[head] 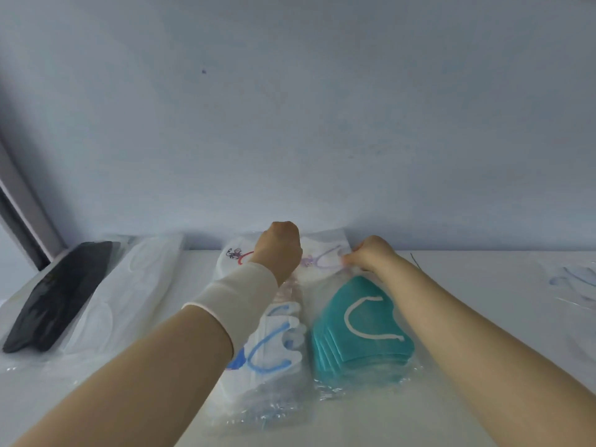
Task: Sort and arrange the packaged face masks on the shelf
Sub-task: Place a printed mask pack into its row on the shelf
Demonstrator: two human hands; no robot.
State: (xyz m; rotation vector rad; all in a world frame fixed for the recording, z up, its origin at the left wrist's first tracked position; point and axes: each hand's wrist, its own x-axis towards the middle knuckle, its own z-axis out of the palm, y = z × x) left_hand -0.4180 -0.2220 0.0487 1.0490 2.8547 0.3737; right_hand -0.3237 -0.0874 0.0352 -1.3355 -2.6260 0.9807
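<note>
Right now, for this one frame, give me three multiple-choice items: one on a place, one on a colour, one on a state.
1. Where does the black mask pack lie?
A. far left of the shelf
B. between the hands
C. far right

2. What colour is the ear loop on the teal mask pack?
A. red
B. white
C. black

3. What is the right hand doing?
A. lying flat
B. hanging idle
C. pinching the purple-loop pack

Answers:
1 A, it lies at the left end.
2 B, a white loop lies on the top teal mask.
3 C, its fingertips close on that pack's edge.
</note>
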